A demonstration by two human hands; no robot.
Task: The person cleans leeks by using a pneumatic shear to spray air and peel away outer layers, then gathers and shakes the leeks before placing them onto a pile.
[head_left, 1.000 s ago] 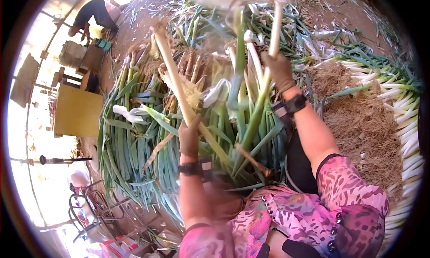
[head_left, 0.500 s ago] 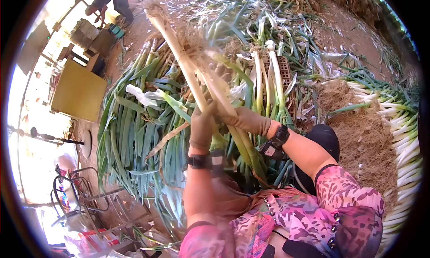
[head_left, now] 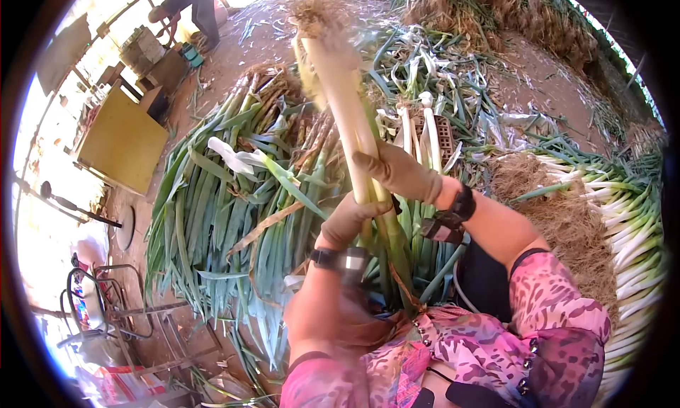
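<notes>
Both gloved hands hold long leeks (head_left: pixel 345 110) upright in front of me, root ends up and slightly blurred. My left hand (head_left: pixel 348 220) is wrapped round the lower white-green part of the stalks. Higher up and to the right, my right hand (head_left: pixel 400 173) grips the same stalks. Their green leaves hang down towards my lap. Just left of the hands lies a big heap of untrimmed leeks (head_left: pixel 212 202). Peeled leeks (head_left: pixel 431 128) rest beside a brown crate (head_left: pixel 445 135) behind my right hand.
Rows of cleaned leeks (head_left: pixel 630 245) line the right edge beside a pile of root trimmings (head_left: pixel 567 231). A yellow box (head_left: pixel 122 142), a metal chair frame (head_left: pixel 106 295) and a bent-over person (head_left: pixel 188 11) are on the left. Leaf scraps (head_left: pixel 460 68) litter the ground ahead.
The leeks have come together from a crossed position and stand more upright, shifted right. My right hand has moved up the stalks; my left hand has moved right and down.
</notes>
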